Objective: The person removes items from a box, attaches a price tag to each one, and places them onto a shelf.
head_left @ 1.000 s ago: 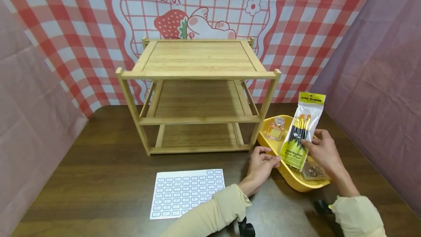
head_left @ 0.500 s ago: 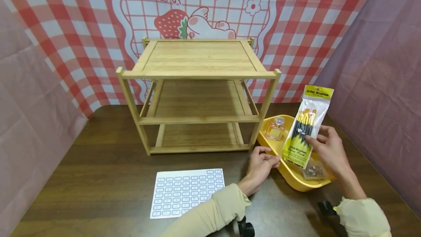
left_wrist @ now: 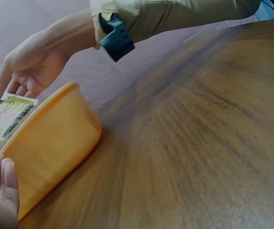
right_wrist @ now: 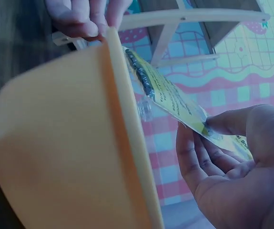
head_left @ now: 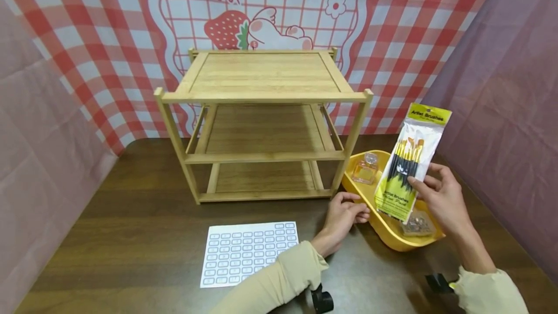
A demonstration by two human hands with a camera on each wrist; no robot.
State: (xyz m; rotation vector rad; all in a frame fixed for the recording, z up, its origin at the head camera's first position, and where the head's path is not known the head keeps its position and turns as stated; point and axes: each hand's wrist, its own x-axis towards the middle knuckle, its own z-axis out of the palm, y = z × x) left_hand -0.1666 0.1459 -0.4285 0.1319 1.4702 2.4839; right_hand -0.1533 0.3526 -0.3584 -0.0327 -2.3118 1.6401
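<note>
My right hand [head_left: 446,197] pinches a clear-windowed packet of artist brushes [head_left: 403,164] between thumb and fingers. The packet is tilted, with its lower end over the yellow bin [head_left: 388,234] and its header pointing up and away. At the bin's near long side, my left hand [head_left: 342,219] grips the rim with its fingertips. Inside the bin, a perfume bottle [head_left: 365,168] stands at the far end. A small clear box [head_left: 417,223] with tiny items lies at the near end, partly behind the packet. In the right wrist view, the bin's outer wall [right_wrist: 60,138] hides most of its inside.
A three-tier wooden rack [head_left: 266,97] stands just left of the bin, its front right post close to the rim. In front of it lies a sheet of numbered labels [head_left: 244,251], partly covered by the left sleeve [head_left: 279,275]. A checked cloth [head_left: 401,38] hangs behind.
My right hand has moved slightly right, raising the brush packet's header higher and farther to the right. The left hand stays at the bin's rim, nearly still.
</note>
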